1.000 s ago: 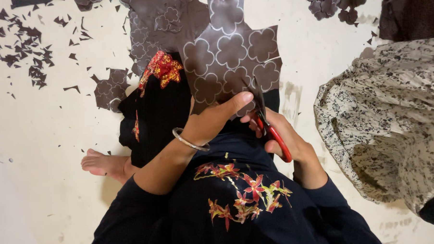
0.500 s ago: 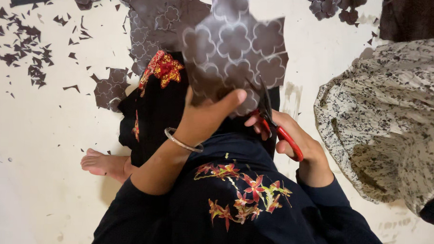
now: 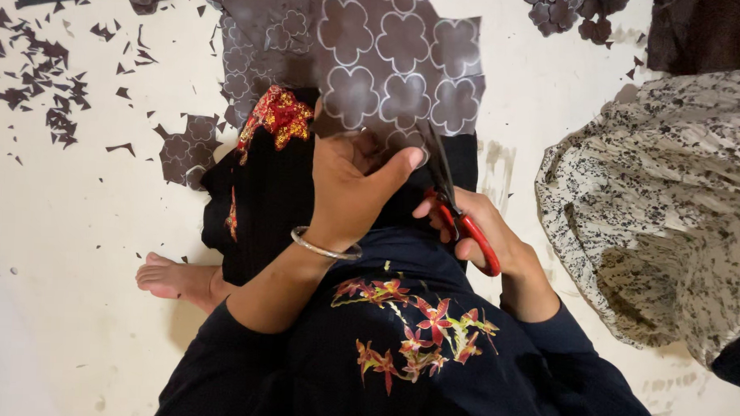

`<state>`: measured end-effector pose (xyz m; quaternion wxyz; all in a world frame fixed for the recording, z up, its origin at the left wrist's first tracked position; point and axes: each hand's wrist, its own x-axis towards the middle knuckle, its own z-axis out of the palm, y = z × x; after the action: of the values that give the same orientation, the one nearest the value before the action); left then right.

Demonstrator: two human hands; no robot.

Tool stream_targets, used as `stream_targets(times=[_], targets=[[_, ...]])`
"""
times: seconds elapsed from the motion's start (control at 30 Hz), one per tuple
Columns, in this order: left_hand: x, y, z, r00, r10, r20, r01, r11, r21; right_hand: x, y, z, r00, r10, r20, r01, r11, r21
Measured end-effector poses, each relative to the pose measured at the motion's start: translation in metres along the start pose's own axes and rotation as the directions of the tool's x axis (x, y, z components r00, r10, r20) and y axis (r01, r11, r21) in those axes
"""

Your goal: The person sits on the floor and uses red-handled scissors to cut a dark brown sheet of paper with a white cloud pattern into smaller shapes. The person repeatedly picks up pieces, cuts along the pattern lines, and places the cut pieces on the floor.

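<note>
While you hold the dark patterned fabric piece (image 3: 391, 61) up in the upper centre of the frame, your left hand (image 3: 350, 183) pinches its lower edge, thumb pressed across toward the right. Your right hand (image 3: 472, 232), just right of and below it, is closed through the red handles of the scissors (image 3: 456, 207). Their blades run up and slightly left from that hand, the long axis pointing into the fabric's bottom edge beside your left thumb. Fabric scraps (image 3: 38, 90) lie scattered at upper left, and a speckled cloth (image 3: 673, 202) sits at the right.
</note>
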<state>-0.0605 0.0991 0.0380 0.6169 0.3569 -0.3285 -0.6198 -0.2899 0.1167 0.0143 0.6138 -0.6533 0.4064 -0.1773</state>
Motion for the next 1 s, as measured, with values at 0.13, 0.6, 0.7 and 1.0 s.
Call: stream_targets(times=[0.13,0.6,0.7,1.0], targets=[[0.000,0.000,0.008,0.998,0.061,-0.020,-0.061,0.998,-0.026,0.004,-0.001,0.004,1.000,-0.022,0.001,0.022,1.000,-0.007],[-0.006,-0.011,0.008,0.985,-0.041,-0.166,0.079,0.971,0.225,0.003,0.007,0.012,0.997,0.079,-0.008,-0.076,0.976,0.204],[-0.006,-0.007,0.008,0.990,-0.014,-0.141,0.046,0.974,0.222,0.002,0.011,0.010,0.998,0.062,-0.007,-0.059,0.975,0.213],[-0.004,0.003,0.005,0.988,-0.087,-0.128,0.129,0.921,0.369,0.003,0.029,0.012,0.999,-0.044,-0.030,0.050,0.979,0.199]])
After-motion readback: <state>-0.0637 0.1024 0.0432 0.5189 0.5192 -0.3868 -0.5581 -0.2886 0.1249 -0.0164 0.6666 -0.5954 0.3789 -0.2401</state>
